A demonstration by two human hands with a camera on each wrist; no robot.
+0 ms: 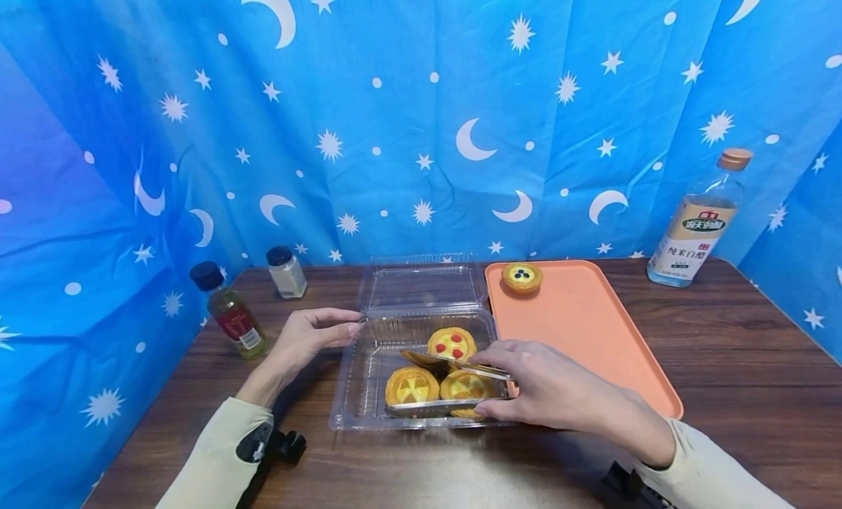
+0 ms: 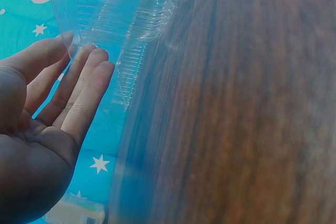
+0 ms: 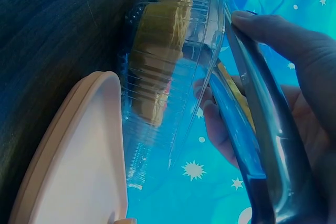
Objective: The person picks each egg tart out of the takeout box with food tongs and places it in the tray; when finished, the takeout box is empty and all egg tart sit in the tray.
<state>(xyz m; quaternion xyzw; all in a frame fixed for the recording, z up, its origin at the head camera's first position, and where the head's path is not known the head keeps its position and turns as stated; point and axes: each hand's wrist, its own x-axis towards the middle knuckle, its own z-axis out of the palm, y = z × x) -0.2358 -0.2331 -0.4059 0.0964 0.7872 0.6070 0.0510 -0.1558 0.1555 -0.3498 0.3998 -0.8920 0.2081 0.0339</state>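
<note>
My left hand (image 1: 308, 341) pinches the left rim of a clear plastic container (image 1: 368, 414) near its hinge, thumb and fingertips at the edge in the left wrist view. In my right hand (image 1: 546, 381) are metal tongs (image 1: 490, 370), their arms spread over the container. One tong arm reaches behind the two front egg tarts, the other passes in front of them. The left front tart (image 1: 411, 387) and right front tart (image 1: 465, 386) have pale wedge-shaped toppings. Behind them sits a tart with red dots (image 1: 452, 343). The container's lid (image 1: 424, 286) lies folded back.
Right of the container is an orange tray (image 1: 579, 326), bearing a tart with dark berries (image 1: 522, 277) at its far left corner. A tall vinegar bottle (image 1: 697, 227) stands at the back right. A red-labelled bottle (image 1: 233, 315) and a small black-capped jar (image 1: 286, 273) stand at left.
</note>
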